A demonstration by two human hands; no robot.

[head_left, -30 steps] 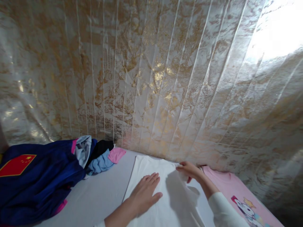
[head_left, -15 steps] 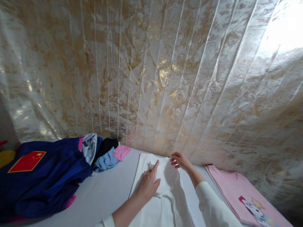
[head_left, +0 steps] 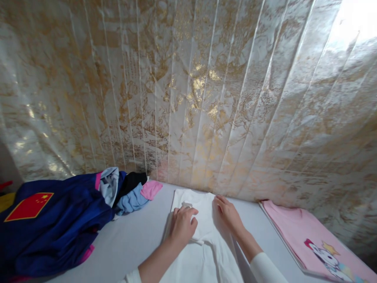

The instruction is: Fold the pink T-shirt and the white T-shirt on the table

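Left hand (head_left: 182, 225) curled, pressing folded white cotton shirt (head_left: 203, 236), right hand (head_left: 228, 214) flat on it beside, hands apart

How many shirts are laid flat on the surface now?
2. The white shirt lies at centre under the left hand and right hand; the pink shirt lies at the right edge. More may be hidden under it or in the clothes heap at left.

White shirt (head_left: 206, 224): soft matt knit cloth, smooth, few faint creases.
Backdrop (head_left: 206, 98): glossy crinkled sheet, foil-like; gold mottling on white, sharp vertical creases.
Bench (head_left: 132, 243): pale matt cover, smooth.
Clothes heap (head_left: 59, 224): dark blue cloth, slight sheen, rumpled.
Pink shirt (head_left: 294, 228): matt cloth, printed cartoon figure.
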